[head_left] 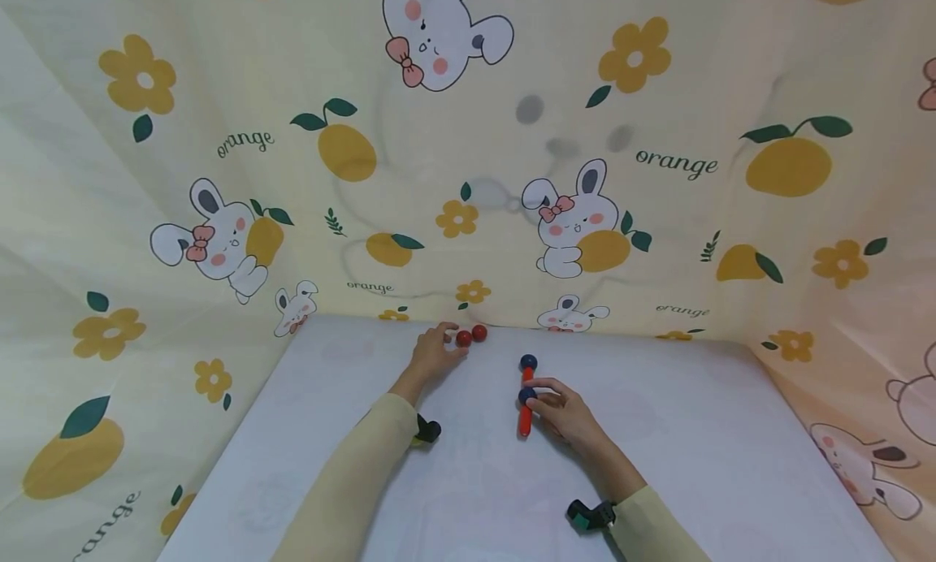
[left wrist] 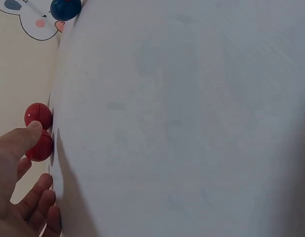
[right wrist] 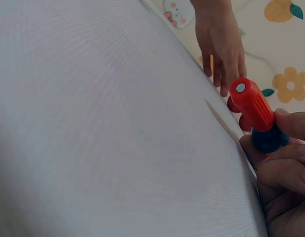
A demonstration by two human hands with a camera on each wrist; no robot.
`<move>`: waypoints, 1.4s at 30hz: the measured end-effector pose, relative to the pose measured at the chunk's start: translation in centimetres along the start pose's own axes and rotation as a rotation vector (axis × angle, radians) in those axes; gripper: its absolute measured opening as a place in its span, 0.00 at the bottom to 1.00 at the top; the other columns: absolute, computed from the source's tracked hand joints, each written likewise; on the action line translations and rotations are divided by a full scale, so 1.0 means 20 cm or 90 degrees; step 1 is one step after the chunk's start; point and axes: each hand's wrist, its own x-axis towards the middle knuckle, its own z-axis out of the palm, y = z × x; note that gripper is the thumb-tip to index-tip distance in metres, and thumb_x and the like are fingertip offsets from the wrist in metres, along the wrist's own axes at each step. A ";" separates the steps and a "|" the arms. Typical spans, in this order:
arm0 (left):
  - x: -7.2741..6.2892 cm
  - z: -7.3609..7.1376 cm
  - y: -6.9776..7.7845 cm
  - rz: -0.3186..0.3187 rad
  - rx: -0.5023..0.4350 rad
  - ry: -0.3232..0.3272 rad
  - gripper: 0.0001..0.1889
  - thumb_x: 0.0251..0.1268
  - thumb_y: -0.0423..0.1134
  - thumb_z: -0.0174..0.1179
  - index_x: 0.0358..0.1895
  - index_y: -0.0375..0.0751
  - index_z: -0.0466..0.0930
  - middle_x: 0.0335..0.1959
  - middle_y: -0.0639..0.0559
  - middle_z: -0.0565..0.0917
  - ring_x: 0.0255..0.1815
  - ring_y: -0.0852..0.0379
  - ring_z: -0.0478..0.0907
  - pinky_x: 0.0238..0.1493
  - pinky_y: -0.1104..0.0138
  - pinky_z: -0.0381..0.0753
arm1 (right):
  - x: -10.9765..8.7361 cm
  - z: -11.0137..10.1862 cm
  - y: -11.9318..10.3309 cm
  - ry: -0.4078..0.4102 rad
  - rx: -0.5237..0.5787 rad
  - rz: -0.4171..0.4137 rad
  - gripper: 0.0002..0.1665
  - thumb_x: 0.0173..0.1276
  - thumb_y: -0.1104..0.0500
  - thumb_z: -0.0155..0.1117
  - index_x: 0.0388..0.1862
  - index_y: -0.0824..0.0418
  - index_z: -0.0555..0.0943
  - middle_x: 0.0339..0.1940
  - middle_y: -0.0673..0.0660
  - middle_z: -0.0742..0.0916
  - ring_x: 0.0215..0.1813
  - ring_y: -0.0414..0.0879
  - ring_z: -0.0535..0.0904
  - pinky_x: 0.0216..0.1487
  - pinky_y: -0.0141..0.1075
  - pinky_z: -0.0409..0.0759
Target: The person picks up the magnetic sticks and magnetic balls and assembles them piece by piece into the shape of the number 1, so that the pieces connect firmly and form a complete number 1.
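Two small red balls, the nearer one (head_left: 464, 339) and another (head_left: 478, 333), sit side by side at the table's far edge. My left hand (head_left: 433, 356) is at the nearer ball, thumb and forefinger on either side of it, the other fingers loosely spread. My right hand (head_left: 563, 409) pinches a dark blue ball (head_left: 527, 396) between thumb and fingers. From this ball a red stick (head_left: 525, 422) points toward me, with a pale round tip in the right wrist view. A second red stick (head_left: 527, 375) runs away to another blue ball (head_left: 529, 362).
The white table (head_left: 468, 497) ends at the back against a hanging cloth (head_left: 497, 253) printed with rabbits, oranges and flowers. Black wrist devices sit by the left sleeve (head_left: 358, 464) and the right sleeve (head_left: 651, 529).
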 end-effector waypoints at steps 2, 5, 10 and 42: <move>0.00 0.00 0.01 -0.009 0.002 0.002 0.30 0.73 0.46 0.72 0.74 0.47 0.74 0.62 0.39 0.82 0.64 0.40 0.75 0.65 0.46 0.76 | 0.00 0.00 0.00 -0.003 -0.001 -0.004 0.25 0.78 0.56 0.71 0.71 0.51 0.81 0.51 0.56 0.89 0.21 0.44 0.64 0.23 0.30 0.64; 0.01 0.01 0.02 -0.025 0.014 0.006 0.30 0.73 0.48 0.71 0.74 0.50 0.74 0.62 0.41 0.82 0.64 0.41 0.74 0.64 0.46 0.76 | 0.00 0.00 0.01 -0.009 -0.001 -0.015 0.25 0.78 0.56 0.71 0.71 0.52 0.80 0.50 0.56 0.89 0.20 0.44 0.64 0.22 0.30 0.63; 0.01 0.04 0.03 -0.043 0.038 0.018 0.28 0.75 0.50 0.70 0.73 0.54 0.75 0.62 0.44 0.81 0.64 0.44 0.73 0.64 0.48 0.76 | 0.00 -0.01 0.02 -0.016 0.005 -0.023 0.25 0.78 0.57 0.71 0.71 0.53 0.80 0.48 0.55 0.89 0.19 0.43 0.63 0.21 0.30 0.63; -0.01 0.03 0.01 -0.048 -0.002 0.018 0.19 0.77 0.48 0.67 0.63 0.46 0.78 0.61 0.43 0.81 0.63 0.43 0.76 0.63 0.49 0.79 | 0.00 0.00 0.01 0.000 0.004 -0.004 0.24 0.78 0.56 0.71 0.70 0.51 0.81 0.46 0.54 0.89 0.19 0.43 0.63 0.22 0.30 0.63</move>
